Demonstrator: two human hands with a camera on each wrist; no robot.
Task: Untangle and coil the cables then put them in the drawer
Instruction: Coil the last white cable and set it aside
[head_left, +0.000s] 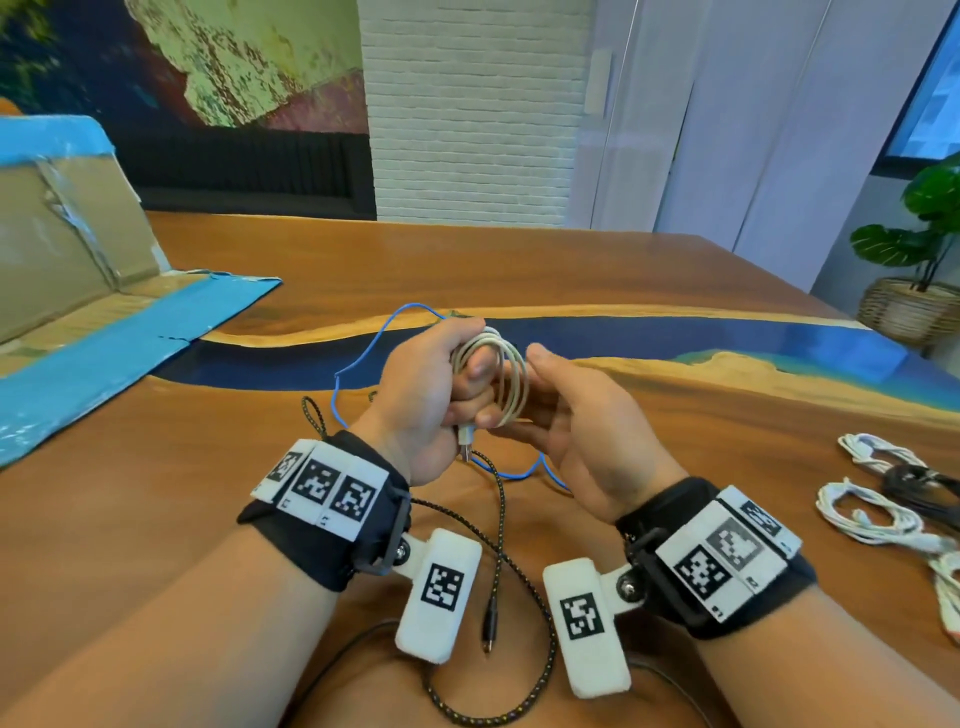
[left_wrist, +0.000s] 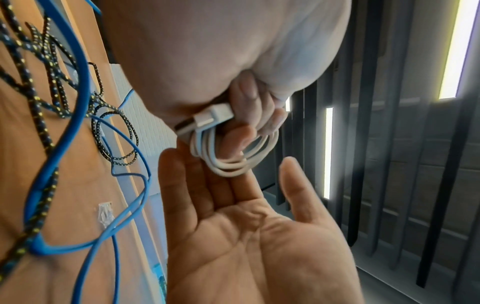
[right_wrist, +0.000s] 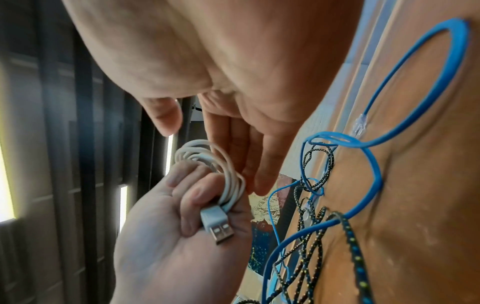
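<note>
Wood-and-blue-resin tabletop (head_left: 675, 291), white brick wall behind it, potted plant (head_left: 919, 228) off its far right corner.

Left hand (head_left: 431, 384) is clenched round a coiled white USB cable (head_left: 511, 379), held above the tabletop; fingers and thumb curl through the loops, and the USB-A plug (right_wrist: 217, 225) sticks out at the heel of the palm. Right hand (head_left: 576, 415) is released: palm up, fingers straight, just beside the coil, fingertips (right_wrist: 255, 181) at or nearly at the loops. Can't tell if they actually touch.

On the tabletop under the coil: blue network cable (head_left: 363, 353) and black braided cable (head_left: 498, 545), crossing each other, not coiled. Bundles of white and black cable (head_left: 872, 499) sit right of the coil, near the tabletop's right edge. Taped cardboard sheet (head_left: 78, 291) covers the tabletop's left side. No drawer visible in any view.

Step, as I read it: the white cable's coil is essentially done, tail end tucked in.

Next move likely needs:
- keep the grip tight so the loops don't spring open
- secure the plug end or hand the coil to the right hand
- stow it, then separate blue from braided

Risk: loose loops unwinding on release.
</note>
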